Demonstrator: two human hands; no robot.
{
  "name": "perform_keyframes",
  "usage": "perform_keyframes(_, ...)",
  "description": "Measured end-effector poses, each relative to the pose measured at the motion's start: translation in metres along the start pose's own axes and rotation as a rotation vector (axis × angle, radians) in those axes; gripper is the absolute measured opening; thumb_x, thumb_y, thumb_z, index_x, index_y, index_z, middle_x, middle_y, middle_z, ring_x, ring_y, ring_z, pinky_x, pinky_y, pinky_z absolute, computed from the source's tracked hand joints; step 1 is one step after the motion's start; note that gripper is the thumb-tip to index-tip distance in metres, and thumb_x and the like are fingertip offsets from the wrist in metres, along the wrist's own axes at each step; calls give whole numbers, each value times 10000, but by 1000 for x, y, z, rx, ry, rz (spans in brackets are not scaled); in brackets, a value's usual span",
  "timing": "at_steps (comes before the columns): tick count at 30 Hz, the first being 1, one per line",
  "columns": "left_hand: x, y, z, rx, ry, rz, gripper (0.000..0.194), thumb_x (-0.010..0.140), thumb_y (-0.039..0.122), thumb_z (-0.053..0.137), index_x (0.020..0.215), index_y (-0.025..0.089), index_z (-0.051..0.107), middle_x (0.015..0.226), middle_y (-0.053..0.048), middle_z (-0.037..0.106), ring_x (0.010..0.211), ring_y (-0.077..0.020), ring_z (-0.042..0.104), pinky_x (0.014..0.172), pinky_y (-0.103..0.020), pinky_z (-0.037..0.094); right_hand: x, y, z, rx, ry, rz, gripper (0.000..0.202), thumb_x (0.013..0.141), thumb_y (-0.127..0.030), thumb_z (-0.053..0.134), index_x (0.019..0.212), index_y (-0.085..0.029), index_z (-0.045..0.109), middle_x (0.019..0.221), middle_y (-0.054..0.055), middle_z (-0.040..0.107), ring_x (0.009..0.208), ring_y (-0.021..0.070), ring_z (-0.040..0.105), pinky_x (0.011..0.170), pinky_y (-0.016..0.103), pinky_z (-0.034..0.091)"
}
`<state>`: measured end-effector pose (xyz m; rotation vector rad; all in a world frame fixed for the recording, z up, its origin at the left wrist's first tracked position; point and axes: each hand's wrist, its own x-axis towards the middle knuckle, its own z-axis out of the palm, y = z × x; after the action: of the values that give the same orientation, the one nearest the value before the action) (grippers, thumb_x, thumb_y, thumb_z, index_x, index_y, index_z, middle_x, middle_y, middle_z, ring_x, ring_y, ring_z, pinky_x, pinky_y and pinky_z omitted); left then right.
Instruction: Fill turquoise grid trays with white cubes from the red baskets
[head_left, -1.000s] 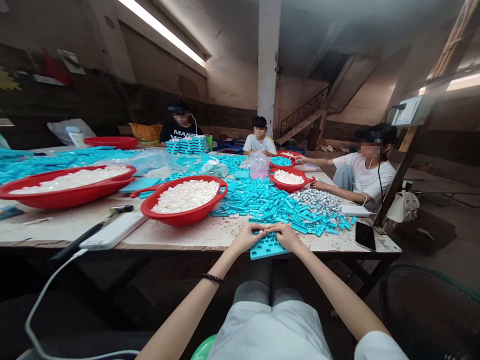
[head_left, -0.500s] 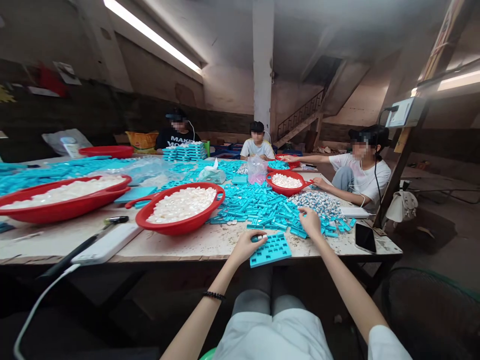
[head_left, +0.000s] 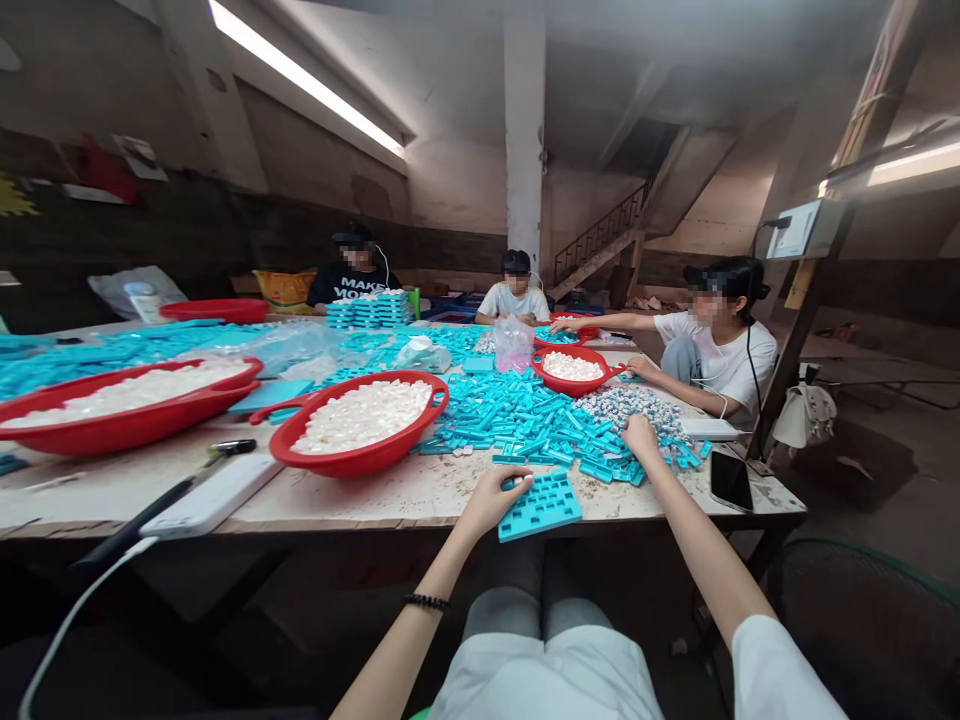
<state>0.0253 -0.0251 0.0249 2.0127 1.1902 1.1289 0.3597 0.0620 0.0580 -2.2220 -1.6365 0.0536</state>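
Observation:
My left hand (head_left: 493,500) is closed on the left edge of a blue plate with square holes (head_left: 546,508), tilted at the table's front edge. A small white piece (head_left: 517,481) shows by its thumb and fingertips. Farther right, my right hand (head_left: 641,440) reaches to the near side of a heap of small white-and-blue pieces (head_left: 634,403). Its fingers point away and are mostly hidden, so I cannot tell what they hold. Between the hands and beyond lies a big pile of blue plastic strips (head_left: 517,415).
Red baskets of white pieces stand at left (head_left: 112,425), centre (head_left: 360,462) and farther back (head_left: 574,385). A white power bank (head_left: 210,495) with a cable and a phone (head_left: 730,480) lie near the front edge. Several co-workers sit around the table, one person (head_left: 724,345) at the right.
My right hand has moved right and slightly away, from the edge of the blue strips to the white-and-blue heap. My left hand and the plate have barely moved.

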Motion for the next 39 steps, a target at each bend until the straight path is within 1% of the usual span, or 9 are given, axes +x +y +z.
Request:
perform_keyframes(6,-1,3,-1,0,6,8,343,838,500,637,967,214,775,1048,-65,778,1020,-275,702,929,-381,543,-1,0,-3,-59,-18,-2,272,888,-102,560,1073,-118,759,1128,180,716,1054,249,689,834,256,493)
perform_keyframes(12,0,-1,0,-8,12,12,331,843,493,638,966,217,772,1058,-66,777,1033,-273,701,940,-384,542,-5,1,-9,-96,-29,-15,264,904,-112,540,1043,-157,759,1123,146,728,1037,230,698,818,255,486)
perform_keyframes(21,0,-8,2,-6,12,26,362,828,466,662,1064,210,761,1115,-75,765,1051,-273,699,945,-394,549,-6,-7,-16,-175,-16,-2,212,894,-126,577,1049,-142,721,1062,158,742,1059,282,688,987,419,407)
perform_keyframes(28,-1,-3,2,-13,-4,7,388,832,493,645,1054,196,760,1119,-90,761,1065,-280,690,952,-399,539,-10,-3,-19,-196,-8,-14,232,890,-330,652,1020,-150,717,1085,156,728,1091,305,661,1005,443,366)
perform_keyframes(33,1,-5,7,-25,-14,4,389,821,503,657,1035,194,757,1103,-92,762,1047,-279,693,937,-398,542,-20,-9,-23,-112,-15,22,139,857,-221,662,963,-166,733,1021,117,745,1073,284,659,1028,438,339)
perform_keyframes(35,0,5,6,-42,50,39,360,815,488,664,1008,198,753,1074,-84,764,1031,-272,693,942,-400,538,-30,-15,-33,-17,21,36,183,847,-204,668,1013,-166,735,1062,120,743,1104,291,644,1036,435,349)
perform_keyframes(36,-3,15,1,-55,128,68,332,825,472,654,987,199,750,1053,-77,764,1021,-265,691,949,-401,532,-37,-19,-41,67,63,21,218,855,-210,660,1055,-164,731,1098,125,737,1115,291,638,1031,425,367)
perform_keyframes(37,-7,26,-6,-70,238,106,296,845,449,636,957,198,746,1025,-67,761,1015,-256,687,962,-400,523,-44,-22,-51,181,127,-12,249,872,-226,642,1098,-159,722,1136,130,727,1119,285,635,1021,409,390)
perform_keyframes(39,-20,53,-33,-102,523,169,241,909,380,582,933,191,731,983,-39,744,984,-228,677,957,-387,514,-62,-28,-75,497,292,-163,307,948,-276,541,1177,-138,691,1206,133,700,1106,249,635,985,364,443)
